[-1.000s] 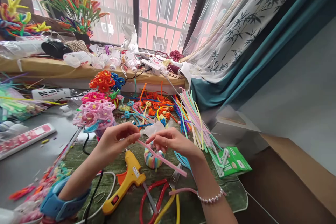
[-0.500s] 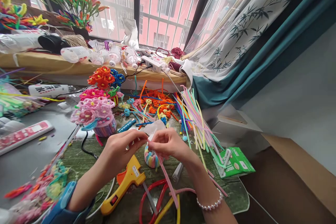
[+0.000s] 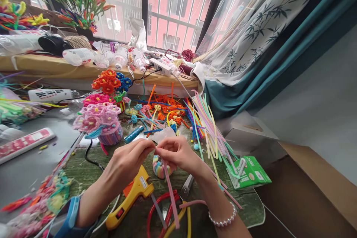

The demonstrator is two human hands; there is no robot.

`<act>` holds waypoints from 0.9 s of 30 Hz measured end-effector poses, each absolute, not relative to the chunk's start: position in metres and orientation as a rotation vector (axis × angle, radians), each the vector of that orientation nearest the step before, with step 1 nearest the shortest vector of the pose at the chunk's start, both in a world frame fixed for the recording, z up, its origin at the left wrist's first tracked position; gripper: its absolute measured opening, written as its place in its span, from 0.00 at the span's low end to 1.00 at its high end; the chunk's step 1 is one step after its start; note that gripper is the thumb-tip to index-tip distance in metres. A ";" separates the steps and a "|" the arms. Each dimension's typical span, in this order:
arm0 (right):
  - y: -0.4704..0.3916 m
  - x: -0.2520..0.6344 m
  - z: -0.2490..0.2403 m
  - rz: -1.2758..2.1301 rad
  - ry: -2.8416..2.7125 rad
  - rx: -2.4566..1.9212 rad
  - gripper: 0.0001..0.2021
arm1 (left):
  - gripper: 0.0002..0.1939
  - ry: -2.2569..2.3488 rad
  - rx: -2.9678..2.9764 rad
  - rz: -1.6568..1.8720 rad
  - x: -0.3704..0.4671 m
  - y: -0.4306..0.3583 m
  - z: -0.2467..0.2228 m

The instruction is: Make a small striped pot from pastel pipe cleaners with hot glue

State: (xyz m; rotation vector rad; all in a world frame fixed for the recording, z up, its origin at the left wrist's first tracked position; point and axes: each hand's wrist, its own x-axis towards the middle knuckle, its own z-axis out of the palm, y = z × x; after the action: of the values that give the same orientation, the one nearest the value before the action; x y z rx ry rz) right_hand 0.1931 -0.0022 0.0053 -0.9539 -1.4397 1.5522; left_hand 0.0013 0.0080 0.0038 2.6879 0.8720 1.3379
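My left hand (image 3: 129,160) and my right hand (image 3: 180,154) meet fingertip to fingertip at the middle of the view. The fingers of my right hand pinch the upper end of a pink pipe cleaner (image 3: 170,193), which hangs down below them. My left fingertips are pinched at the same spot; what they grip is too small to make out. Behind and below the hands sits a pastel striped ring (image 3: 158,167). A yellow glue gun (image 3: 131,199) lies under my left wrist, and scissors (image 3: 186,187) with red and yellow handles lie below my right hand.
Pipe cleaners in a pastel bundle (image 3: 208,122) lie at the right beside a green packet (image 3: 252,173). Fuzzy flowers in a striped pot (image 3: 111,135) stand at the left. Orange pieces (image 3: 164,106) are scattered behind. A cardboard box (image 3: 315,167) is at the right.
My fingertips have shifted slightly left and closer together. The pink pipe cleaner's lower end has swung left, and more of the scissors shows.
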 end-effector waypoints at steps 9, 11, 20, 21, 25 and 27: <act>-0.008 0.193 0.013 1.522 -1.462 -0.969 0.19 | 0.05 0.847 2.736 1.356 -0.002 0.005 0.011; -0.008 0.195 0.014 1.516 -1.479 -0.970 0.18 | 0.06 0.817 2.769 1.341 -0.002 0.004 0.012; -0.008 0.197 0.011 1.399 -1.509 -0.953 0.16 | 0.06 0.823 2.879 1.377 -0.001 -0.003 0.010; -0.009 0.196 0.012 1.395 -1.495 -0.949 0.15 | 0.06 0.837 2.881 1.403 0.000 -0.004 0.010; -0.016 0.190 0.017 1.390 -1.416 -0.959 0.15 | 0.08 0.937 2.877 1.525 0.004 -0.012 0.008; -0.020 0.185 0.018 1.382 -1.378 -0.987 0.15 | 0.09 1.005 2.874 1.575 0.006 -0.015 0.008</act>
State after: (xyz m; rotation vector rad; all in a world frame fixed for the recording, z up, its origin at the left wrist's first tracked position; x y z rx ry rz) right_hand 0.1852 -0.0200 0.0184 -0.9871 -1.3778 1.3817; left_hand 0.0063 -0.0154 0.0081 2.8737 1.0052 1.5751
